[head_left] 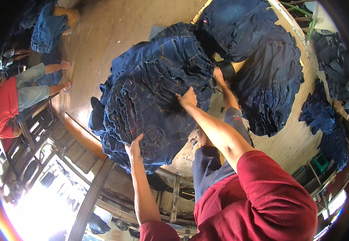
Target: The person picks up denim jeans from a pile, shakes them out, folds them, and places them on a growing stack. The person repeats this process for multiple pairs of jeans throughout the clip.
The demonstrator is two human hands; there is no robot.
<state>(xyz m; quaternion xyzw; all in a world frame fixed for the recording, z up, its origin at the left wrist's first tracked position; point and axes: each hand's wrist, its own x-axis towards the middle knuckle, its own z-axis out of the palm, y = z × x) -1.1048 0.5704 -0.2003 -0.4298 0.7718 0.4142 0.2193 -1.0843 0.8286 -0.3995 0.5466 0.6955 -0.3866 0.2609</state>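
A thick stack of folded dark blue jeans point(150, 100) fills the middle of the view, lifted off the floor between both my hands. My left hand point(133, 147) grips its lower near edge, fingers curled into the denim. My right hand point(187, 98) presses on the stack's right side, fingers closed on the cloth. Both arms wear dark red sleeves. My legs and one foot point(219, 76) show beneath the stack.
Further heaps of dark blue jeans point(268, 80) lie on the concrete floor point(102, 32) ahead and to the right. A person in a red top point(6, 106) sits at far left near another denim pile point(48, 28). Wooden rails and slats point(94, 188) run below left. A green crate point(321, 162) stands at right.
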